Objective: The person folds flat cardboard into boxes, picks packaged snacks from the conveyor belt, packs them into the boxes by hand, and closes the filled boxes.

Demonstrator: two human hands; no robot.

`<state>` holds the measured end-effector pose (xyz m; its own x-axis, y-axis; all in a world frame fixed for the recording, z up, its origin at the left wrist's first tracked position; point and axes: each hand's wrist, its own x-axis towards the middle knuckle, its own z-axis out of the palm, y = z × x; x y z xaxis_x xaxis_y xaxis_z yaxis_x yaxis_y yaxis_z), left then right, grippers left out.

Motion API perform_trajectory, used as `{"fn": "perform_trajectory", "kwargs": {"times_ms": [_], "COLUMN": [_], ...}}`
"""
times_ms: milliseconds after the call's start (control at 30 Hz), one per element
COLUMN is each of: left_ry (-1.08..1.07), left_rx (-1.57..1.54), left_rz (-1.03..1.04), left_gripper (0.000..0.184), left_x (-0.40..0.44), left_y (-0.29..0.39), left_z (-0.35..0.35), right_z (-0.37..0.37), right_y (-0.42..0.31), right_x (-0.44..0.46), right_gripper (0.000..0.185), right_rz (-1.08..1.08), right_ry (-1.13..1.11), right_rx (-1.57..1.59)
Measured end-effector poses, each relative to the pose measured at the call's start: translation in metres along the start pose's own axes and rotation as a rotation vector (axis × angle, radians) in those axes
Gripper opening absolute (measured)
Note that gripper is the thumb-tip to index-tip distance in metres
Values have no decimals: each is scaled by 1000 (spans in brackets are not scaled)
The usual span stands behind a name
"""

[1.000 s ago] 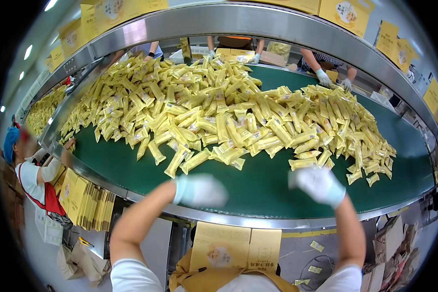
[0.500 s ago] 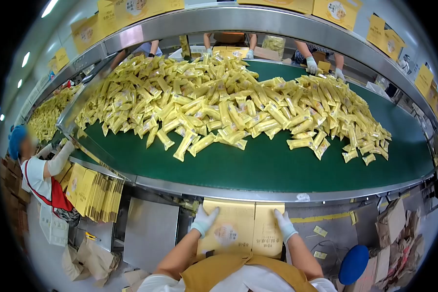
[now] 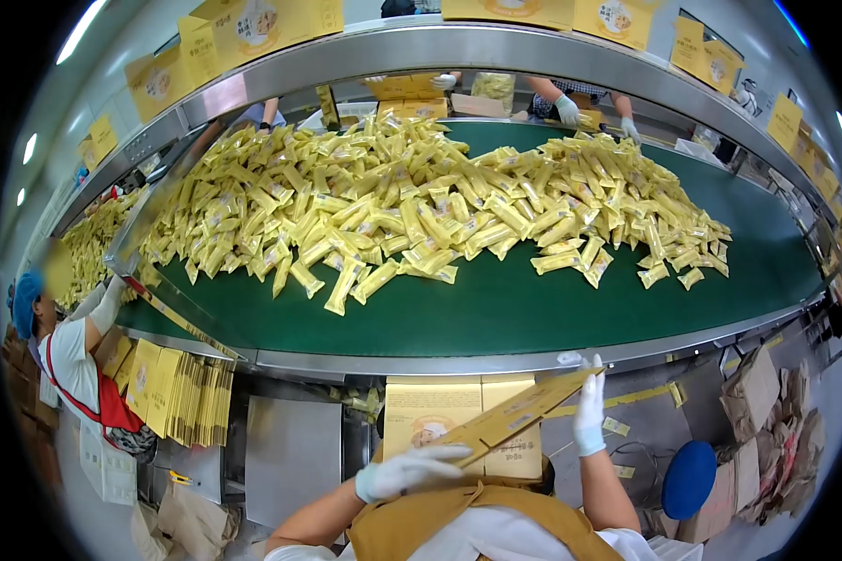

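A yellow printed folded carton (image 3: 524, 411) is tilted up in front of me, its right end higher than its left. My right hand (image 3: 589, 416), in a white glove, supports the upper right end with fingers stretched upward. My gloved left hand (image 3: 412, 471) lies by the carton's lower left end, its fingers long and nearly flat; the exact contact is partly hidden. Beneath the tilted carton lies another flat yellow carton (image 3: 430, 397), partly covered by it. Both are between my brown apron (image 3: 477, 519) and the conveyor edge.
Many yellow sachets (image 3: 393, 215) are heaped on the green conveyor belt (image 3: 421, 323). A metal table (image 3: 295, 458) and a stack of cartons (image 3: 192, 397) are at left. A co-worker (image 3: 84, 365) stands there. Right are a blue stool (image 3: 689, 479) and brown bags (image 3: 753, 397).
The top carton has been raised and tilted, right end up. My right hand rose with it; my left hand moved down to its lower end. The whole view shifted slightly.
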<state>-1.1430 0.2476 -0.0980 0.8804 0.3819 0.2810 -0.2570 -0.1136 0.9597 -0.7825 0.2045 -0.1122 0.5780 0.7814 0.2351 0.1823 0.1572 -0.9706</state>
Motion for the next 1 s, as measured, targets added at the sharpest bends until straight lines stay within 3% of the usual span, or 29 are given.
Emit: {"fn": "perform_trajectory", "kwargs": {"times_ms": [100,167,300,400,533,567,600,633,667,733,800,833,933,967,1000], "left_ry": [-74,-112,-193,-179,-96,-78,-60,-49,-201,-21,-282,-411,-496,-396,-160], "left_rx": [-38,158,643,812,1006,1050,1094,1079,1226,1271,1279,1274,1244,1305,1402], "left_rz": [22,67,185,356,467,487,503,467,232,277,9,-126,-222,19,129], "left_gripper": [44,41,40,39,21,16,14,22,27,34,35,36,29,20,26], "left_x": [0,1,11,18,26,26,27,33,42,59,72,76,85,85,86], "left_y": [-15,-15,11,21,43,44,46,47,53,33,12,4,-10,-15,-7], "left_z": [3,-2,-10,-11,-15,-18,-22,-26,-31,-36,-39,-40,-41,-43,-42], "right_z": [14,20,21,24,15,19,18,23,32,60,80,86,92,81,70], "right_y": [6,4,-34,-43,-59,-73,-89,-89,-90,-97,-79,-85,-98,-95,-93], "right_x": [-18,-34,-35,-33,-14,-12,-7,-7,-9,-19,-10,-3,19,26,33], "right_gripper": [54,55,29,36,33,23,13,14,16,22,31,38,62,72,82], "right_rz": [28,92,348,428,274,272,162,-47,-262,-238,-305,-277,-235,-239,-241], "right_ry": [153,231,236,74,-239,-289,-499,-675,-847,-982,-981,-1097,-1377,-1424,-1467], "right_rx": [-14,74,282,201,-85,-230,-740,-807,-864,-1045,-1049,-1053,-941,-825,-708]}}
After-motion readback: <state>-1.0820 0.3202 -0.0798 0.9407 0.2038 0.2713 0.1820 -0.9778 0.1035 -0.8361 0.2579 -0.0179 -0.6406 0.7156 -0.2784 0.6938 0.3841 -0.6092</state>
